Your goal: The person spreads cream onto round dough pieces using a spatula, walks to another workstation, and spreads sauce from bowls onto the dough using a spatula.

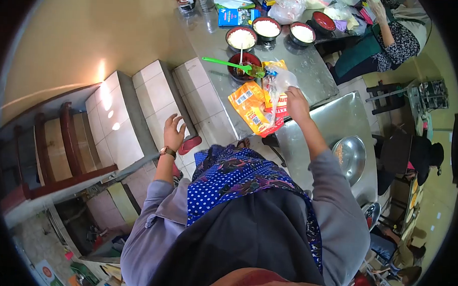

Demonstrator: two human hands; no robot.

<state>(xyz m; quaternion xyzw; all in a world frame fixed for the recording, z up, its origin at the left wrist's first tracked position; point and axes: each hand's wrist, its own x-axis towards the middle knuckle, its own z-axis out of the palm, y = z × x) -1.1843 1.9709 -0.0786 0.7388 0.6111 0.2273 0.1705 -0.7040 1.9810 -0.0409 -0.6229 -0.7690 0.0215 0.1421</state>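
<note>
My right hand (297, 102) is closed on a piece of thin clear plastic (284, 80), a bag or a glove, I cannot tell which. Under it on the metal table lie orange and red printed packets (248, 107). Beyond these stands a dark bowl with a red inside (251, 59). A spatula with a green handle (219, 61) lies across that bowl, and a light-coloured utensil stands in it. My left hand (174, 133), with a watch on the wrist, hangs in the air left of the table, fingers apart and holding nothing.
Bowls of white food, one of them a near bowl (241, 38), stand farther back beside a blue box (237, 17). A steel bowl (350, 160) sits on the right-hand table. A person in a green apron (360, 59) works at the far right. Tiled steps (116, 121) lie left.
</note>
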